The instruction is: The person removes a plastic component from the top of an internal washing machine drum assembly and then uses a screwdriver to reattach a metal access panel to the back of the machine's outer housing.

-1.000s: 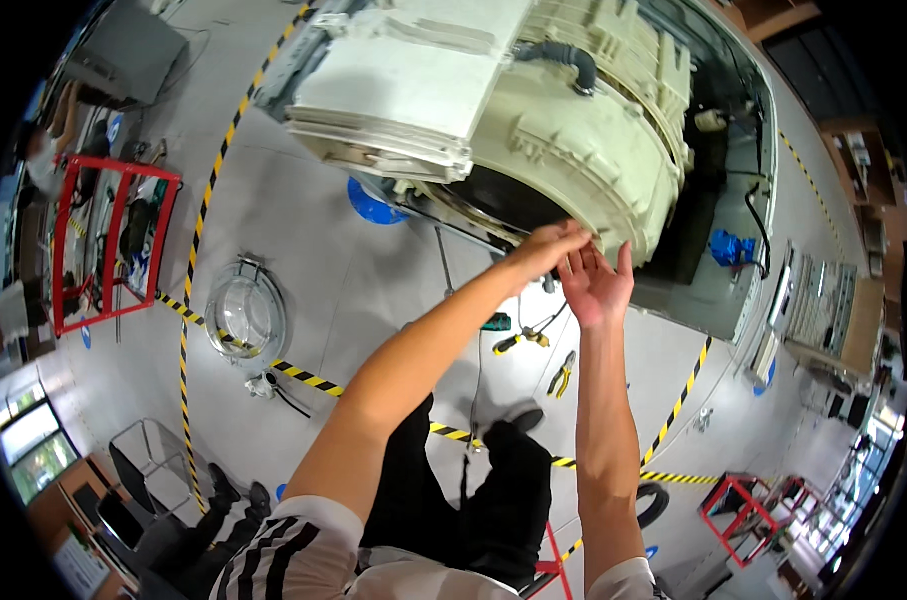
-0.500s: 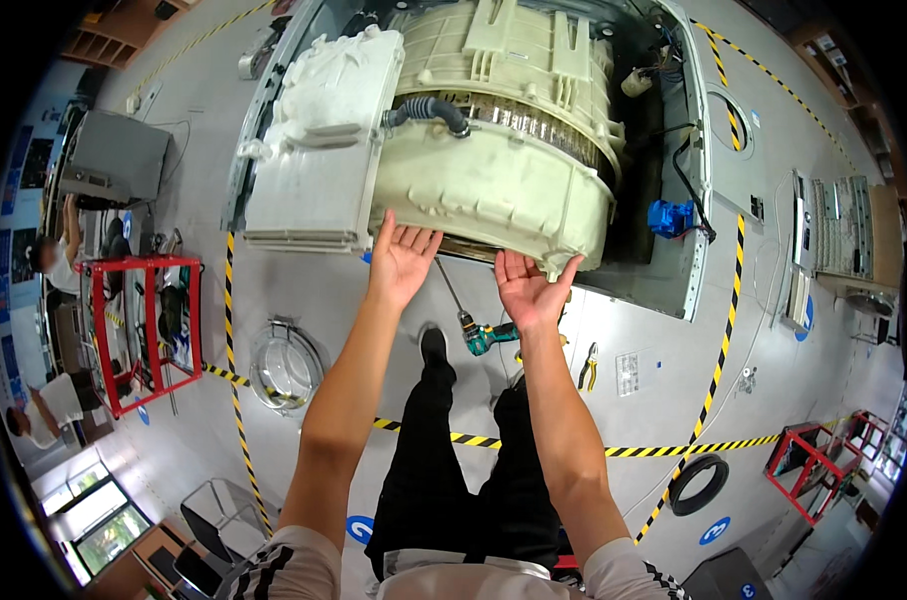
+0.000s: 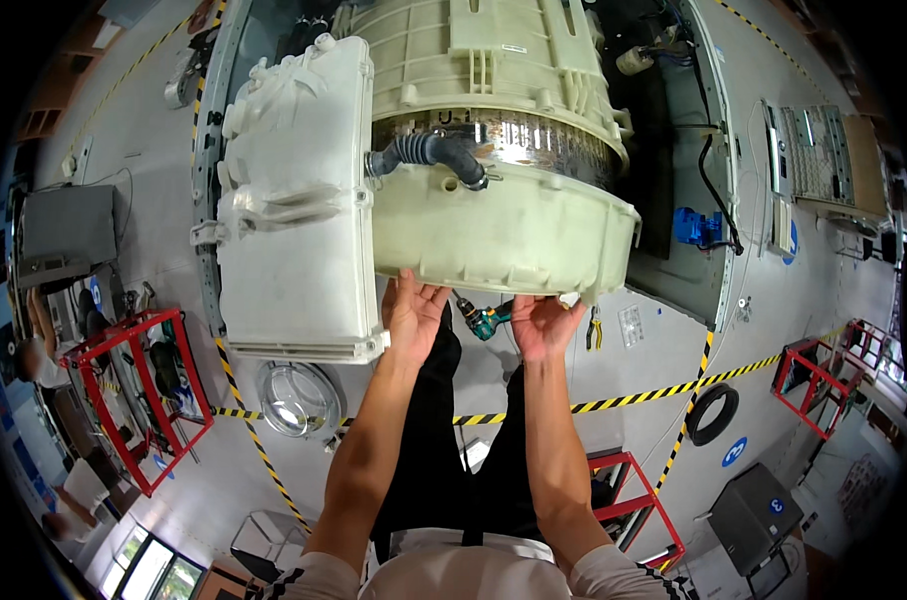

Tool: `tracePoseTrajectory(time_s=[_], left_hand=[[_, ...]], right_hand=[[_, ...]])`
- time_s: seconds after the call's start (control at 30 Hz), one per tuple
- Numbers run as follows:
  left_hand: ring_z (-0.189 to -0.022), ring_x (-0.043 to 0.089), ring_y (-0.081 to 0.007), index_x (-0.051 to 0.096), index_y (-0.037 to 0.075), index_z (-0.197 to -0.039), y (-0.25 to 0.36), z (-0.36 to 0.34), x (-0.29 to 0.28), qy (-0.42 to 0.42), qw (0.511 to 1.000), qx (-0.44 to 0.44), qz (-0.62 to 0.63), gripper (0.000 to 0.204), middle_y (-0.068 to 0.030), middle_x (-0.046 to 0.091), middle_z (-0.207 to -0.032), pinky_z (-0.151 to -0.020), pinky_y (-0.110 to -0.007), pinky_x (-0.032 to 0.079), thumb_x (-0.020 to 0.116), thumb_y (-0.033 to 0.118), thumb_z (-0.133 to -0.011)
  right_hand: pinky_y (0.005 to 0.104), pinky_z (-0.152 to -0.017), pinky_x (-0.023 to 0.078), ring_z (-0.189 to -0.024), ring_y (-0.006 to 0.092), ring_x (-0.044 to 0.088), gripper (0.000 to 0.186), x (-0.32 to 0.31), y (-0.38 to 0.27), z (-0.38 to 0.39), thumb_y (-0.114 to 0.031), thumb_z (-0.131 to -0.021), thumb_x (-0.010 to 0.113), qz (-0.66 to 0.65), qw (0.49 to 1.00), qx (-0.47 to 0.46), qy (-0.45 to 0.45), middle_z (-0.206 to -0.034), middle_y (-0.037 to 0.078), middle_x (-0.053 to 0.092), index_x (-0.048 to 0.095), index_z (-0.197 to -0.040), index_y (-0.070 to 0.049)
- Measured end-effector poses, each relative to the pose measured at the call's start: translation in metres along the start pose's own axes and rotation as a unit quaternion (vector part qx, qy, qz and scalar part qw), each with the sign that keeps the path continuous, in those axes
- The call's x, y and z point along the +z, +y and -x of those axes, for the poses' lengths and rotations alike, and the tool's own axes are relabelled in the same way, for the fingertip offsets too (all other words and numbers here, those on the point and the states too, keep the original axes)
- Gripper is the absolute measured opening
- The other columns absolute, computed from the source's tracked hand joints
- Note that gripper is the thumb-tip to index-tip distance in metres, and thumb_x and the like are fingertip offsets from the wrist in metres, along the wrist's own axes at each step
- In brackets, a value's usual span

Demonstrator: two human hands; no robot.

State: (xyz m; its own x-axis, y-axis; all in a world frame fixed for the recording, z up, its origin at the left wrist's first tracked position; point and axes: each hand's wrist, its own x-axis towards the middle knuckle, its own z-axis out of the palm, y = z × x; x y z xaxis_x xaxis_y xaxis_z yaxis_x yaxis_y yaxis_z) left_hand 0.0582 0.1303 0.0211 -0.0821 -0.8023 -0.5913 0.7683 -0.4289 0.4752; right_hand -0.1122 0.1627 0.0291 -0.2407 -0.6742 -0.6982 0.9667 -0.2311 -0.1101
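Note:
A cream plastic washing-machine tub front spans the space before me, between my two hands. My left hand is hooked round its near lower rim, beside the detergent drawer housing. Farther right on the same rim, my right hand is wrapped round the edge, thumb up on the corner. Behind this front, the cream rear tub half sits in the cabinet, and the shiny metal drum shows in the gap. A ribbed grey hose runs from the housing to the tub front. Several fingertips are hidden under the rim.
The metal cabinet wall and a blue part stand to the right. On the floor lie a cordless drill, pliers, a round glass door and a black rubber ring. Red frames and people are at left.
The tub front has come toward me in both hands, and more of the drum shows behind it. The white housing and hose appear nearer too. My head view has shifted forward.

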Motion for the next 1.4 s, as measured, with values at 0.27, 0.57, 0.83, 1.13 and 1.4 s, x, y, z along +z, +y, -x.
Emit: tracePoseTrajectory(time_s=[0.27,0.57,0.83,1.13,1.4], left_hand=[[-0.112,0.051,-0.022,0.047,0.006,-0.118,-0.006,0.017,0.005,0.05,0.999,-0.016,0.004,0.042,-0.0073,0.055,-0.117,-0.1,-0.04,0.041,0.054,0.036,-0.089],[-0.113,0.051,-0.0226,0.048,0.007,-0.118,-0.007,0.027,-0.003,0.04,0.999,-0.02,-0.018,0.041,-0.0077,0.056,-0.117,-0.1,-0.04,0.04,0.053,0.036,-0.089],[-0.111,0.053,-0.0227,0.047,0.008,-0.119,-0.01,0.044,0.006,0.088,0.995,-0.023,-0.037,0.04,-0.008,0.056,-0.116,-0.098,-0.039,0.042,0.049,0.037,-0.091],[-0.114,0.05,-0.0214,0.045,0.009,-0.122,-0.016,0.048,0.005,0.03,0.998,-0.044,-0.037,0.037,-0.0077,0.054,-0.12,-0.1,-0.04,0.039,0.047,0.032,-0.094],[-0.119,0.045,-0.0264,0.036,0.007,-0.13,0.002,0.053,-0.015,-0.041,0.995,-0.091,-0.024,0.04,-0.0117,0.047,-0.128,-0.103,-0.042,0.035,0.035,0.03,-0.097]], right_hand=[[0.0381,-0.095,0.046,-0.107,0.0252,0.055,0.073,0.004,-0.009,0.007,-0.056,-0.077,0.061,0.051,0.996,-0.006,0.069,-0.115,0.011,0.055,0.045,-0.116,0.003],[0.0375,-0.094,0.046,-0.106,0.0233,0.057,0.077,-0.013,-0.009,0.016,-0.059,-0.076,0.059,0.026,0.991,0.01,0.134,-0.114,0.01,0.057,0.044,-0.119,0.003],[0.0388,-0.095,0.046,-0.105,0.0243,0.057,0.077,-0.013,-0.014,0.033,-0.06,-0.077,0.058,0.033,0.991,0.006,0.127,-0.116,0.01,0.056,0.043,-0.121,0.002],[0.0386,-0.091,0.049,-0.105,0.0239,0.057,0.076,-0.019,-0.021,0.032,-0.057,-0.077,0.06,0.01,0.989,0.015,0.147,-0.116,0.01,0.055,0.041,-0.119,0.004],[0.0305,-0.073,0.053,-0.101,0.021,0.057,0.057,-0.013,0.005,0.031,-0.046,-0.081,0.053,0.015,0.996,-0.018,0.089,-0.117,0.006,0.055,0.046,-0.121,-0.006]])
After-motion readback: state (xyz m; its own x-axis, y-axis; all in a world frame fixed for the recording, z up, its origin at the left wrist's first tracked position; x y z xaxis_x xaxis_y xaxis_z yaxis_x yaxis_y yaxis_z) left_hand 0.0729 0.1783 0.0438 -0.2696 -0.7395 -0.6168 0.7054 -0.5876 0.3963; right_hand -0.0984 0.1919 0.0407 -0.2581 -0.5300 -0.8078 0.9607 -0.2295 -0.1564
